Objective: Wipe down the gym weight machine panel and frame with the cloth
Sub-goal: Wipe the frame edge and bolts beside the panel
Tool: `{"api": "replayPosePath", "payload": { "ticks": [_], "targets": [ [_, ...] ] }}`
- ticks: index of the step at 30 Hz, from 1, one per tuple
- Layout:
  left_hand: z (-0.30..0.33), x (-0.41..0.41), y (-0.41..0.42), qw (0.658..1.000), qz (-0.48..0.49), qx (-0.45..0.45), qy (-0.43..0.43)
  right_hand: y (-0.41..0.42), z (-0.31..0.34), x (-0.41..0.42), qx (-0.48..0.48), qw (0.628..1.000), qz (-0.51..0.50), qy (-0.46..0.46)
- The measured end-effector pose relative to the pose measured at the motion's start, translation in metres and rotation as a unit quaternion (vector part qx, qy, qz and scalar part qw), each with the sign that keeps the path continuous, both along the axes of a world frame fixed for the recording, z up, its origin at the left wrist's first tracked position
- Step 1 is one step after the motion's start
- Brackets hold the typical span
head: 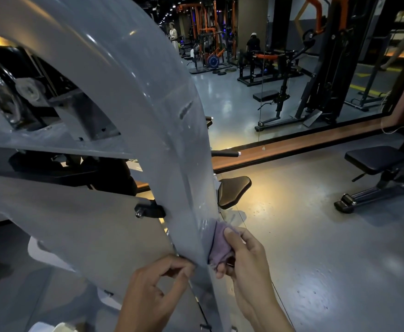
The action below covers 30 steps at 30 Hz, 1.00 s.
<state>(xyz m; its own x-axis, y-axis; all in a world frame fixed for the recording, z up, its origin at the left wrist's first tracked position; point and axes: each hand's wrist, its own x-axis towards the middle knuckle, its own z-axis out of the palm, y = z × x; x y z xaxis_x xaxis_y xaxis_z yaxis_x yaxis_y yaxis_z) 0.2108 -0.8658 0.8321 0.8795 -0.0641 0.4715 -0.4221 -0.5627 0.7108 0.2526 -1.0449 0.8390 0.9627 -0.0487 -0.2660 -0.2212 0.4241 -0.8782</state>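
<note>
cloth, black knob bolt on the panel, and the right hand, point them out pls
cloth [216,245]: head view, bunched purple middle.
black knob bolt [149,210]: head view, its black body.
right hand [246,254]: head view, back of the hand.

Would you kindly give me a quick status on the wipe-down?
Right hand grips purple cloth, pressed on grey frame low down. Left hand pinches frame's edge. Nothing blocking.

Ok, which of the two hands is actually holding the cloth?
The right hand holds the purple cloth, pressing it against the grey frame. The left hand only touches the frame's edge.
</note>
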Motion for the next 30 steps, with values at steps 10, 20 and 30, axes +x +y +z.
{"api": "replayPosePath", "payload": {
  "ticks": [10, 20, 30],
  "targets": [
    [-0.002, 0.001, -0.002, 1.0, 0.001, -0.007, -0.01, 0.006, 0.058, 0.017, 0.017, 0.995, -0.021, -0.101],
    [-0.003, -0.002, -0.006, 1.0, 0.025, -0.015, -0.005, 0.005, 0.032, -0.002, -0.037, 0.997, 0.008, -0.06],
    [-0.003, -0.003, -0.007, 1.0, 0.019, -0.008, -0.017, 0.006, 0.017, -0.012, -0.061, 0.998, 0.029, -0.02]
  ]
}}
